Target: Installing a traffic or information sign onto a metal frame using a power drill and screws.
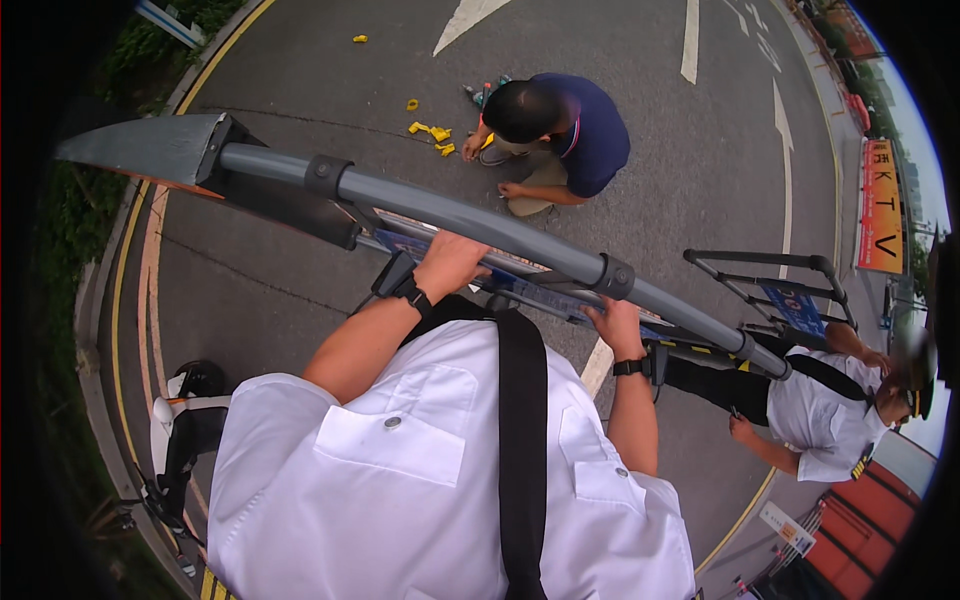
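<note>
Here, left fingers [467, 248], right fingers [600, 318] curled, gripping grey barrier [470, 221]; orange sign [879, 210] black-lettered.

Soft, flat daylight reaches the left hand [450, 265] and the right hand [616, 327], both fairly sharp, with faint shading on the skin. A dull sheen runs along the grey barrier [450, 211] just above them. Below the hands, the white shirt [390, 510] is the brightest broad surface (its folds are readable). Left of the left hand, the kerb [88, 340] bows and bushes [135, 60] sink into murk. Far right of the right hand, the sky [914, 125] washes pale and a person's head [908, 360] is smeared.
</note>
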A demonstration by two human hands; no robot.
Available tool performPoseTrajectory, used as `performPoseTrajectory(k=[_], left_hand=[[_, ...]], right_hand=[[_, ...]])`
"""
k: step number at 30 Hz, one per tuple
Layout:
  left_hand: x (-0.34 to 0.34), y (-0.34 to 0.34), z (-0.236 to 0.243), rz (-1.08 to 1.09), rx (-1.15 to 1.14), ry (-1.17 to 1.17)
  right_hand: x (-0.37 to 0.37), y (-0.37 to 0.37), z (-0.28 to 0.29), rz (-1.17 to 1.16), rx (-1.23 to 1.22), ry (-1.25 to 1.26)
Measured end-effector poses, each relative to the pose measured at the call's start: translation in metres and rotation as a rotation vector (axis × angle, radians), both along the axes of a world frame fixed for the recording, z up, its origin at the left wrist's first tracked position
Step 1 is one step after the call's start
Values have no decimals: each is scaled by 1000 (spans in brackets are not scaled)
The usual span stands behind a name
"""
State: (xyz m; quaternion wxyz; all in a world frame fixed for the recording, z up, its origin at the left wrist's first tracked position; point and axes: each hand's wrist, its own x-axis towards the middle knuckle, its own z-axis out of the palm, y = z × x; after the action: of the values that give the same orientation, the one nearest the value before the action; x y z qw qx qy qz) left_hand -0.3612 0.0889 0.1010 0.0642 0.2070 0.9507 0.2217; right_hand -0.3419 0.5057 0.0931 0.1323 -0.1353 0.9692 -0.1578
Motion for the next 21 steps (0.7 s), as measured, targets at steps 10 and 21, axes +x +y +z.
performPoseTrajectory(k=[10,21], left_hand=[[2,2,5,8,13,4],[7,2,-10,95,120,-84]], right_hand=[[4,7,-9,-66,27,-115],[9,0,-2,-110,-7,-136]])
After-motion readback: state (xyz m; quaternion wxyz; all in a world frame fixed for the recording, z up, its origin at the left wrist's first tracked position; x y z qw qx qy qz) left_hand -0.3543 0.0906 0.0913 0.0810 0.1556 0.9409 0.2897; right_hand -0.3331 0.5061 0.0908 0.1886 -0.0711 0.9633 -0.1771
